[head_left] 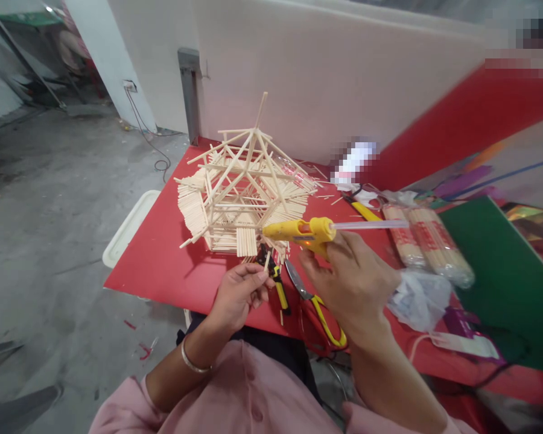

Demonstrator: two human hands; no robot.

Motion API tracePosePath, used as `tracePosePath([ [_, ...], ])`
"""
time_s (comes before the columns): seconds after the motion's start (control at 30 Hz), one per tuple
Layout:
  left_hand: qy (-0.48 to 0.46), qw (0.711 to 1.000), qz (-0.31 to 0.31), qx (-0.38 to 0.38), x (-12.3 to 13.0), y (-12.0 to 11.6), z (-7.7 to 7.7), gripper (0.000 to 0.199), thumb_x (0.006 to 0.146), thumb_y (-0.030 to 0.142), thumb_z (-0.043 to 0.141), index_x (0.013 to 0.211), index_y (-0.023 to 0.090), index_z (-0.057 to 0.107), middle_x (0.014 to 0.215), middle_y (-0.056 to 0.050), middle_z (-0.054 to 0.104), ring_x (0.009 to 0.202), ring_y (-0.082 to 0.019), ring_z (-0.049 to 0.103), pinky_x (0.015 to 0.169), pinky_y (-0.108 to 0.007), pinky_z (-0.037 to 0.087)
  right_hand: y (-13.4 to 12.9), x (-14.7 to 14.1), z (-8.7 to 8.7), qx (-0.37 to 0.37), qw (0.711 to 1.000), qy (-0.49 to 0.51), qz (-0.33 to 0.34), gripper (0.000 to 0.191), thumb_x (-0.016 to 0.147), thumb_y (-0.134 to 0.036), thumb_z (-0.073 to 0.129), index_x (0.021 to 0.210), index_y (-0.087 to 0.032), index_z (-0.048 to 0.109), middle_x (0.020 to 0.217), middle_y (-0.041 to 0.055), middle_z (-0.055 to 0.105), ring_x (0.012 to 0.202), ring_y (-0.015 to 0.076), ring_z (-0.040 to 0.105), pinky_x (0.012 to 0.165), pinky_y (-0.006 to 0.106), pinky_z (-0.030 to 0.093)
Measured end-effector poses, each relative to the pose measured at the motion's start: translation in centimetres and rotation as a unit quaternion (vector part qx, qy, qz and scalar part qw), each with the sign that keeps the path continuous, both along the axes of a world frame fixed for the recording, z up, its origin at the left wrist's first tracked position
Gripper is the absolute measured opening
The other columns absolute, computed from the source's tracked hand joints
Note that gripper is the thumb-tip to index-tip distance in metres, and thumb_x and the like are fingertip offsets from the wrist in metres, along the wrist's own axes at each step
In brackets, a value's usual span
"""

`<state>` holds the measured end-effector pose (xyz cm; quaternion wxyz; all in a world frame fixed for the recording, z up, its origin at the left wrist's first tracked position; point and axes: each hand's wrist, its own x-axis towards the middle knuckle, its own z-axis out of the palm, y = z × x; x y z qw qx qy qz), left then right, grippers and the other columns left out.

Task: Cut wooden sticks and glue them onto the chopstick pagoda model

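Note:
A pavilion-like model (248, 187) built of pale wooden sticks stands on the red tabletop (163, 271). My left hand (242, 292) is in front of it, with thumb and fingers pinching a short wooden stick (266, 260) upright. My right hand (353, 277) is wrapped round a yellow hot glue gun (298, 230), a clear glue stick (371, 225) jutting from its back. Its nozzle points left, close to a small panel of sticks (247, 242) at the model's front. The nozzle hides part of the model, and I cannot tell whether it touches.
Yellow-handled scissors (323, 319) and black-and-yellow pliers (279, 289) lie at the front edge. Bundles of wrapped sticks (438, 241), a plastic bag (419, 298) and a green board (498, 283) are at the right. A pale wall panel (321, 84) rises behind.

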<state>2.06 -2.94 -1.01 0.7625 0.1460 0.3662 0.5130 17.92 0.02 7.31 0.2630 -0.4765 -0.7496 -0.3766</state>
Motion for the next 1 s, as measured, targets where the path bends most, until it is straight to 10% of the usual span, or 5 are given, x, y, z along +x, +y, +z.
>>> tracePosePath([
  [0.67, 0.008, 1.000, 0.006, -0.017, -0.1, -0.2, -0.2, 0.038, 0.059, 0.036, 0.086, 0.075, 0.014, 0.060, 0.062, -0.001, 0.069, 0.039, -0.006, 0.052, 0.033, -0.014, 0.030, -1.1, 0.9, -0.9, -0.045, 0.999, 0.007, 0.029, 0.022, 0.081, -0.023, 0.065, 0.102, -0.019, 0.059, 0.086, 0.0049, 0.070, 0.073, 0.0147, 0.063, 0.061, 0.025, 0.041],
  [1.0, 0.023, 0.999, 0.014, -0.020, -0.4, -0.4, 0.0, 0.036, 0.062, 0.038, 0.084, 0.073, 0.014, 0.060, 0.060, 0.000, 0.067, 0.040, -0.006, 0.052, 0.035, -0.015, 0.028, -1.6, 3.0, -0.6, -0.072, 0.991, 0.102, -0.038, 0.024, 0.077, -0.039, 0.069, 0.073, -0.023, 0.051, 0.069, 0.0014, 0.060, 0.058, 0.0147, 0.054, 0.049, 0.028, 0.035],
])
